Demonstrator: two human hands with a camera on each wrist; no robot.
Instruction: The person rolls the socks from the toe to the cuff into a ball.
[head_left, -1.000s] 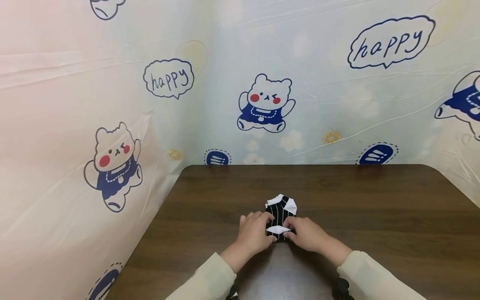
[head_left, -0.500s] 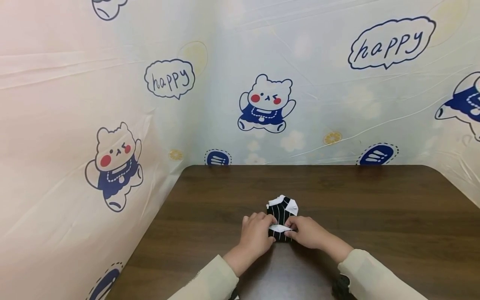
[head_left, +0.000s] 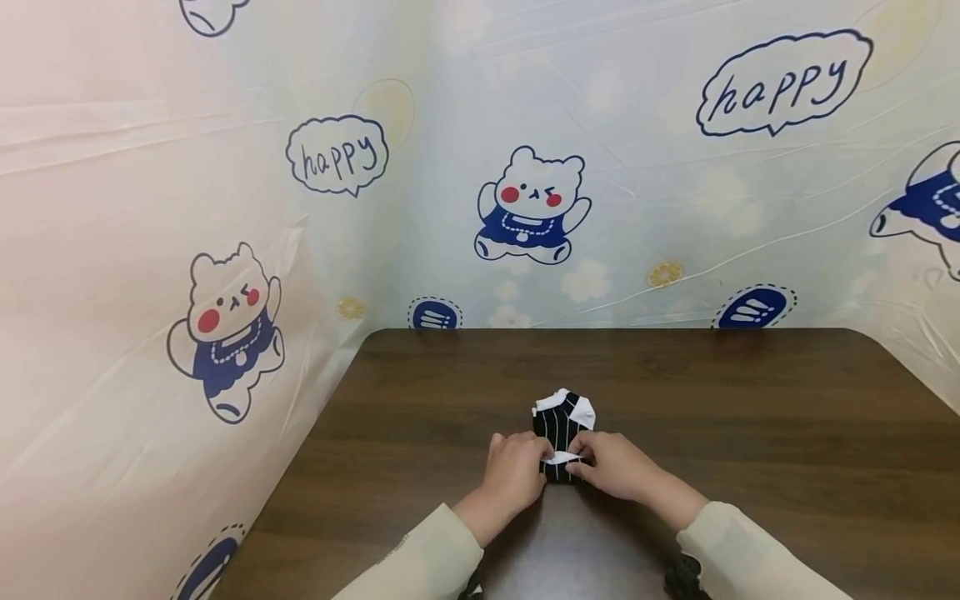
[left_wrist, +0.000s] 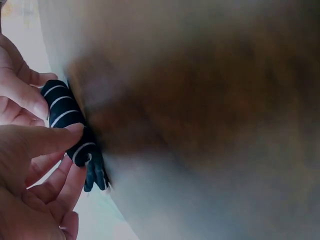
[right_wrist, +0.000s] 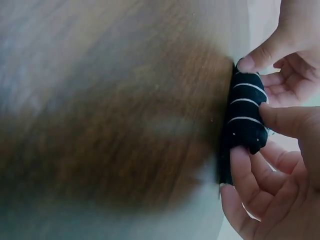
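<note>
Black socks [head_left: 557,429] with thin white stripes, white at the cuff and heel, lie on the table with their near end folded over into a thick roll. My left hand [head_left: 512,475] pinches the roll's left side, and my right hand [head_left: 615,468] pinches its right side. In the left wrist view, the left thumb presses on the striped roll [left_wrist: 66,112] with fingers beneath it. From the right wrist view, the right thumb sits on the roll [right_wrist: 246,110] while the fingertips reach under its end. A white patch shows between the hands.
The brown wooden table [head_left: 712,400] extends around the socks, with its rounded far edge against a patterned curtain [head_left: 637,167]. Another curtain side hangs along the left. A small dark item [head_left: 682,575] shows by the right sleeve.
My left hand has shifted slightly right along the folded end, its fingers now nearer the right hand. The right hand stays almost in place, and the socks' far part still lies flat.
</note>
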